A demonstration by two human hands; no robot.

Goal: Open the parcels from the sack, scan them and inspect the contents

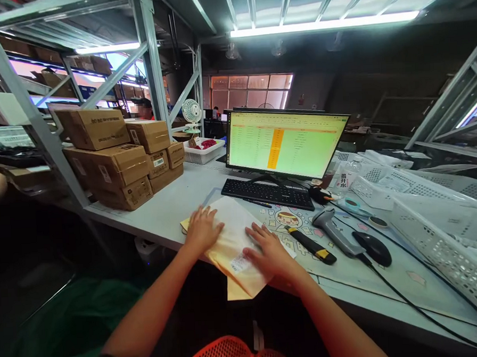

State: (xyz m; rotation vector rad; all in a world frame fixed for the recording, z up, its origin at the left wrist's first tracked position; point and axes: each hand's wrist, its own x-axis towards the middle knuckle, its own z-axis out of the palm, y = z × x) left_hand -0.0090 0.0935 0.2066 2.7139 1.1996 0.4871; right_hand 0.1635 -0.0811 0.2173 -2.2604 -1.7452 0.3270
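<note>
A sheet of white paper [228, 216] lies over yellow padded envelopes [238, 291] at the desk's front edge, part of them jutting past it. My left hand [203, 229] rests flat on the left side of the stack, fingers stretched out. On the right side my right hand [268, 249] presses down with its fingers spread. Between the hands a small printed label [239, 262] shows on the lower part of the stack. Right of my right hand lies a black and yellow utility knife [311, 245]. How many envelopes there are I cannot tell.
A monitor [287, 144] and black keyboard [267, 193] stand behind the stack. To the right are a barcode scanner [335, 232], a mouse [373, 248] and white plastic baskets [445, 237]. Cardboard boxes [118, 163] are piled at left. Below is an orange basket [224, 355].
</note>
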